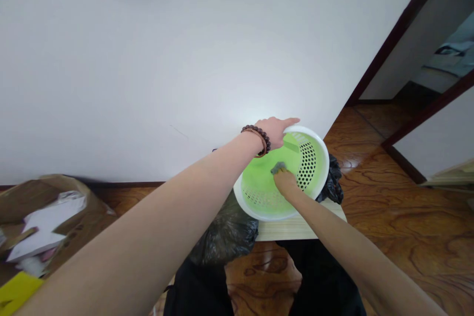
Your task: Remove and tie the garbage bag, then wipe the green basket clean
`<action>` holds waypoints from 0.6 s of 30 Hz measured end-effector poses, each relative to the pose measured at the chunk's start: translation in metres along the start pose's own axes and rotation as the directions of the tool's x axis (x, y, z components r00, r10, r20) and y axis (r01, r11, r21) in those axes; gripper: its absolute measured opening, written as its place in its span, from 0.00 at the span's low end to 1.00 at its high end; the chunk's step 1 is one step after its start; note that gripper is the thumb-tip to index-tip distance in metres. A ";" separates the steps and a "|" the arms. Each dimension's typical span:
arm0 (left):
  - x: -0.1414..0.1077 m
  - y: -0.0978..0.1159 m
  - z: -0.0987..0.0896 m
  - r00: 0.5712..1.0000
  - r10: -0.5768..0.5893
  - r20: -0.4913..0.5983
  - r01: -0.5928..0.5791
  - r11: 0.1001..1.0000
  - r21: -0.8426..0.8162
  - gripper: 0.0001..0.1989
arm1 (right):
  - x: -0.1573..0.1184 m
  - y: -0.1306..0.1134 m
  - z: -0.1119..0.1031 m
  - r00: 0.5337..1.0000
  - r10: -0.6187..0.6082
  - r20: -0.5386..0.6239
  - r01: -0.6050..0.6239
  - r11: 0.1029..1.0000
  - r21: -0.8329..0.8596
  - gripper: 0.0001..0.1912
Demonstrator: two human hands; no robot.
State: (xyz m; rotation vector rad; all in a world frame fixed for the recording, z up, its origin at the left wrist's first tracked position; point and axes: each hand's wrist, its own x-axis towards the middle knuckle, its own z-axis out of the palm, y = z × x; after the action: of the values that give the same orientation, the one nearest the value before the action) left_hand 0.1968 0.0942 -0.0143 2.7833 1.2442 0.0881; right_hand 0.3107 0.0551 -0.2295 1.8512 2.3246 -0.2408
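A round green plastic basket with a white rim (323, 177) and perforated sides rests on a pale wooden stool (287, 229). At its far rim is my left hand (273, 131), beads round the wrist. The index finger points along the edge while the other fingers curl over the rim, partly hidden. Inside the basket, my right hand (285, 181) is closed on a small grey scrubbing cloth (278, 167), pressed against the green inner surface. Most of the cloth is hidden under the fingers.
Black plastic bags (231, 232) hang beside the stool, one on each side. At the left stands an open cardboard box (81, 222) with white packaging inside. A white wall (148, 59) rises behind the stool, and a doorway with a dark frame (392, 44) is at the right.
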 end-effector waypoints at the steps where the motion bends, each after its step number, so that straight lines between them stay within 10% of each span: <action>1: 0.000 -0.001 0.001 1.000 -0.021 0.006 0.022 0.999 -0.039 0.28 | 0.000 0.000 0.000 1.000 0.007 -0.005 -0.007 0.999 0.034 0.20; 10: -0.008 -0.009 0.003 0.996 -0.056 -0.069 0.048 0.993 -0.106 0.22 | -0.001 -0.059 -0.003 0.970 -0.222 -0.098 0.241 0.837 0.491 0.21; 18: -0.007 -0.005 0.006 0.997 -0.040 -0.073 0.031 0.993 -0.110 0.23 | -0.021 -0.003 -0.006 0.998 -0.047 0.048 0.037 0.979 0.201 0.19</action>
State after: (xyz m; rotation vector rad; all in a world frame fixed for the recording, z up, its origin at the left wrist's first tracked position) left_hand 0.1883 0.0920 -0.0208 2.6873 1.2647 0.2528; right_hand 0.3125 0.0363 -0.2192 1.8584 2.3824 -0.5406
